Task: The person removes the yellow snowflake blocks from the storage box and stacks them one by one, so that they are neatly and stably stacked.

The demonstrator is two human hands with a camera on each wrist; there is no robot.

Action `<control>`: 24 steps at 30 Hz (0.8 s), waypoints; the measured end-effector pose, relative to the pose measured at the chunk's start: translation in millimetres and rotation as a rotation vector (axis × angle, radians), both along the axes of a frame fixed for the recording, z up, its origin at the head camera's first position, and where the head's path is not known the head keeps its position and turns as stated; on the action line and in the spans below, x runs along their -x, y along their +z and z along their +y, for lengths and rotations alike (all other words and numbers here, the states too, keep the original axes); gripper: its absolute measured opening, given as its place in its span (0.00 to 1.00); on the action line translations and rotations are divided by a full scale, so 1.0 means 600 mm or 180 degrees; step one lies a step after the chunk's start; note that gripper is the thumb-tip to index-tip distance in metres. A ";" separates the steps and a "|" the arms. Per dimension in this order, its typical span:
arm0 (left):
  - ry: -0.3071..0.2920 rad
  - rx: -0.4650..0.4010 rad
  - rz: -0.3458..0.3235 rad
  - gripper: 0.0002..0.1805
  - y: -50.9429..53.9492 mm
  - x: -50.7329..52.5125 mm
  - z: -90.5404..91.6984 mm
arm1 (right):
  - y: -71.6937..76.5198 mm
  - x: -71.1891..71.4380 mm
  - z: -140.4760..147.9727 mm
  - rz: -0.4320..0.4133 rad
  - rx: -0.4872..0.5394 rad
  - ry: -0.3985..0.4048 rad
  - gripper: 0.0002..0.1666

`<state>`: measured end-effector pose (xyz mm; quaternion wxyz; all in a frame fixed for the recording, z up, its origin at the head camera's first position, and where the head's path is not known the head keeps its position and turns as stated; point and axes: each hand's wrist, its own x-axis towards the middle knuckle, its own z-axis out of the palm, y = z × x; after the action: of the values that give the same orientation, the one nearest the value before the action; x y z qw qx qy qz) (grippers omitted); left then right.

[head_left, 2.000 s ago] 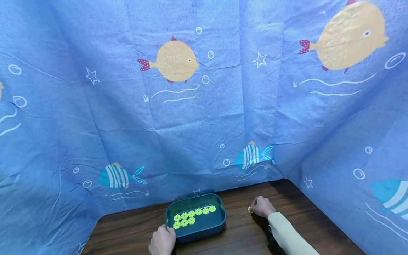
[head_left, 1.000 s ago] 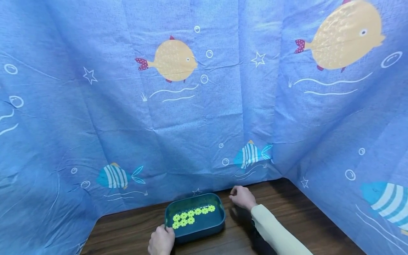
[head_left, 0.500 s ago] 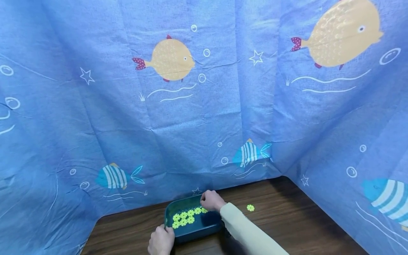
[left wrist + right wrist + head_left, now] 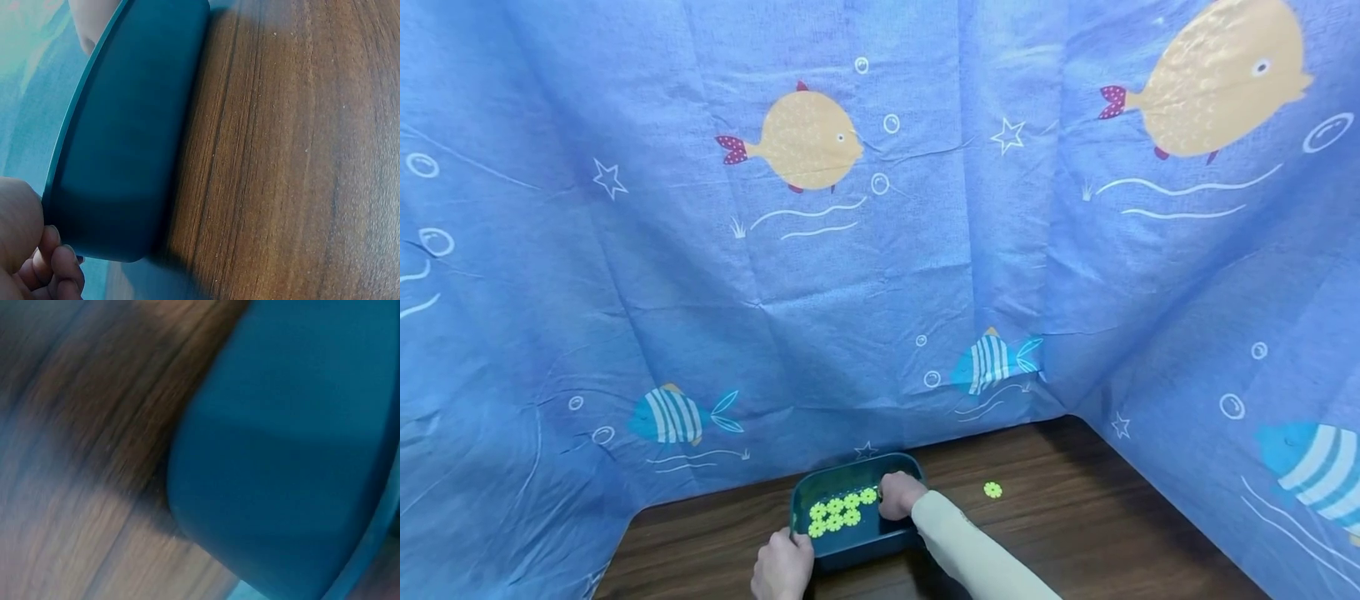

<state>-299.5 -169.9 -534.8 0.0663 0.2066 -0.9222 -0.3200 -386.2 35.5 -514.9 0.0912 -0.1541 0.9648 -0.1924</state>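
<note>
Broadly, you have a blue fish-print cloth [image 4: 910,275] across the far side and both flanks, behind the dark wood-grain bench [image 4: 1060,521]. On that bench, left of the middle, your teal tray [image 4: 865,549] lies flat. A pale sleeve [image 4: 977,546] comes in from the near right and crosses the tray's right rim. Your left grip [image 4: 782,567] is closed on the tray at its near left corner. Your right grip [image 4: 898,495] is inside the right end, fingers curled; whether they pinch anything cannot be told. Smallest are the yellow-green flower-shaped pieces [image 4: 835,506]: seven show in the tray, four in the far row and three in the near one, both starting at the left. A loose flower piece [image 4: 992,490] lies on the bench, right of the tray and apart from it. For a tidy placement, you would likely do best to brace the tray firmly, release low against its floor, and lift straight up so no neighbour gets nudged.
</note>
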 end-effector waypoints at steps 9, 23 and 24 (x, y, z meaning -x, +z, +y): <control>0.0032 0.0051 -0.0024 0.17 0.002 0.002 -0.001 | -0.011 0.008 -0.009 0.0319 -0.0104 0.0034 0.29; 0.0008 0.0075 -0.0019 0.20 0.003 0.000 0.003 | -0.018 0.002 -0.022 0.0234 -0.0029 -0.0574 0.14; 0.0009 0.0077 -0.0017 0.20 0.002 0.000 0.003 | -0.018 0.002 -0.022 0.0231 -0.0033 -0.0575 0.14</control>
<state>-299.3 -168.3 -533.4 0.0668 0.2080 -0.9259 -0.3083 -387.7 22.4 -525.8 0.0392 -0.0728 0.9785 -0.1891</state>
